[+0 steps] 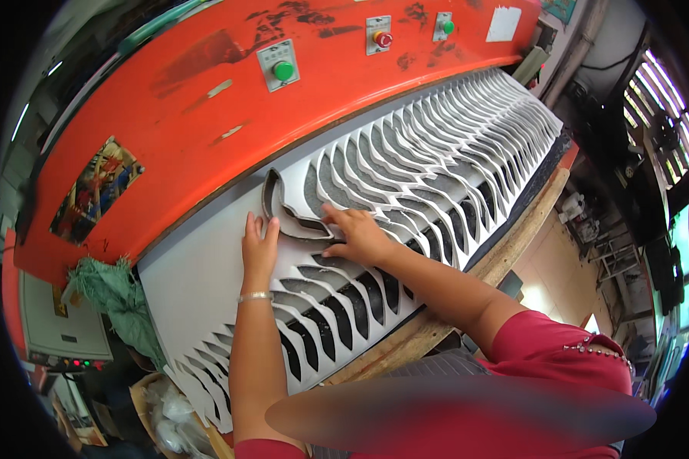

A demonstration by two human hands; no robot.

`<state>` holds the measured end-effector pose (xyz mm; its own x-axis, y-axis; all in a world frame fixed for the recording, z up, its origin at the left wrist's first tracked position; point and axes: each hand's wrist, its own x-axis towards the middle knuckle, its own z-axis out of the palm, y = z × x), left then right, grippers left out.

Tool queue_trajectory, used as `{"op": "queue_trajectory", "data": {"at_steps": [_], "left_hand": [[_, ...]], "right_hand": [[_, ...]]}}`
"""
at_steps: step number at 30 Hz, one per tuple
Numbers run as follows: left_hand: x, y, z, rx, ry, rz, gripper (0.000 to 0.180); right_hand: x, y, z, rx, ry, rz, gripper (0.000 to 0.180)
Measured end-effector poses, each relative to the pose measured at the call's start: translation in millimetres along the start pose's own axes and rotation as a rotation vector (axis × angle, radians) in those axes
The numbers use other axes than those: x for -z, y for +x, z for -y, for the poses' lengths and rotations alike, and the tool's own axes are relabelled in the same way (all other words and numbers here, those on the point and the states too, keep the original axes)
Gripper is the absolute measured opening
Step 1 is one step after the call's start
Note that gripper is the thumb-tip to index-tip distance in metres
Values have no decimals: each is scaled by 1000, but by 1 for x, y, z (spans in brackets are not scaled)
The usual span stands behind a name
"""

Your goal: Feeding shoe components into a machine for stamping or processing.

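A dark metal cutting die (305, 228), a curved outline with a hollow middle, lies on a white sheet (199, 264) at the border between its uncut part and rows of cut-out shapes. My left hand (260, 243) is at the die's near left side, fingers stretched out, the fingertips by its edge. My right hand (360, 236) is at the die's right end, with thumb and fingers spread to either side of that end; whether they press on it I cannot tell. Curved openings, separated by thin white strips, run along the sheet to the far right and down to the near left.
A red machine beam (184, 99) spans behind the sheet, with green buttons (283, 71) and a red stop button (383, 38). A wooden edge (524, 222) borders the near side. Green netting (111, 287) and a box of plastic bags (172, 413) are at the left.
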<state>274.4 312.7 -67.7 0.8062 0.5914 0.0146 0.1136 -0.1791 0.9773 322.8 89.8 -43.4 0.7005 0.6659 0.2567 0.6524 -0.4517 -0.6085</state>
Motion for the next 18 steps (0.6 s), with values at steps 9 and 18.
{"op": "queue_trajectory", "data": {"at_steps": [9, 18], "left_hand": [[-47, 19, -1, -93, -83, 58, 44], [-51, 11, -25, -76, -131, 196, 44]], "right_hand": [[5, 4, -28, 96, 5, -17, 57], [-1, 6, -44, 173, 210, -75, 51]]}}
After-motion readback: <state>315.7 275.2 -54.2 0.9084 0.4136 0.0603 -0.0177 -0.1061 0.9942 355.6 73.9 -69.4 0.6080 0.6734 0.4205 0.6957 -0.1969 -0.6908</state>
